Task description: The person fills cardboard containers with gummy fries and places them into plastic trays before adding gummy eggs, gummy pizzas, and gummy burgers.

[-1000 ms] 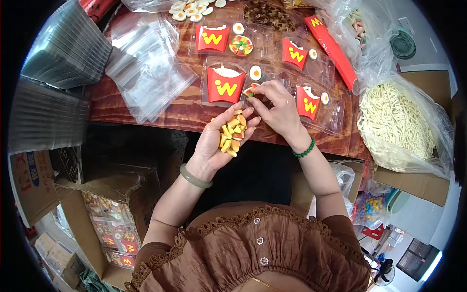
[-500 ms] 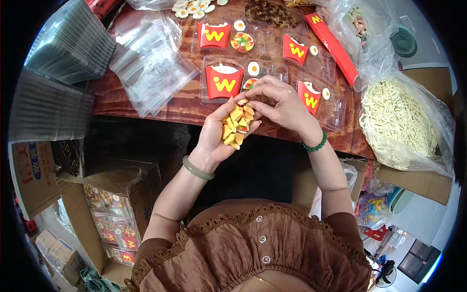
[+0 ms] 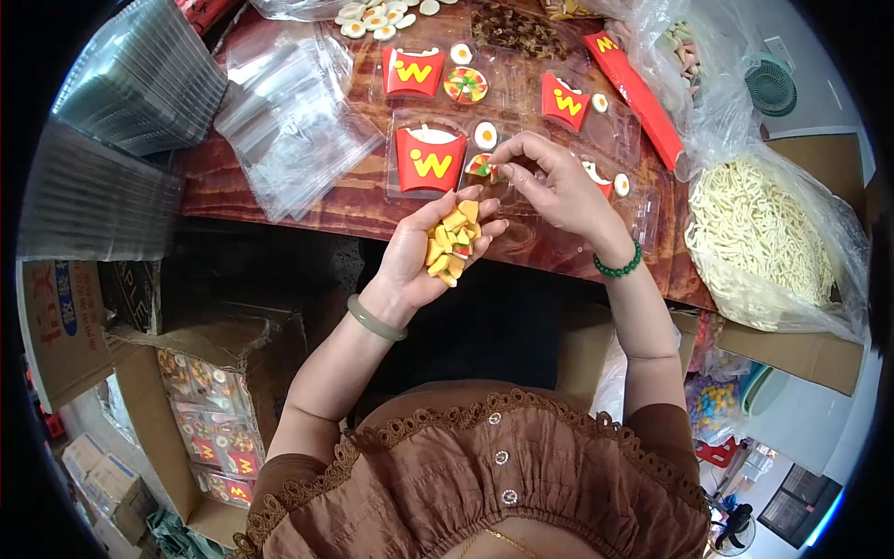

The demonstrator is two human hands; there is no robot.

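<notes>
In the head view my left hand (image 3: 414, 253) is cupped, palm up, around a small heap of yellow toy pizza slices (image 3: 453, 240), a few with red and green tops. My right hand (image 3: 568, 197) pinches a small pizza slice (image 3: 497, 173) at the right edge of a round toy pizza (image 3: 479, 166). That pizza lies in a clear plastic tray (image 3: 399, 191), below a fried-egg piece (image 3: 485, 135). Beside them in this tray is a red fries box (image 3: 430, 160) with a yellow mark and pale sticks in its top. My fingertips partly hide the slice.
Several other trays hold red fries boxes (image 3: 412, 71) and eggs; one has a complete pizza (image 3: 466, 85). Clear bags (image 3: 293, 130) and stacked trays (image 3: 140, 84) are left. A bag of pale sticks (image 3: 764, 242) stands right. Loose eggs (image 3: 372, 17) lie at the back.
My right hand has moved from the heap in my left palm up to the round pizza in the tray. My left hand stays nearly in place, holding the slices.
</notes>
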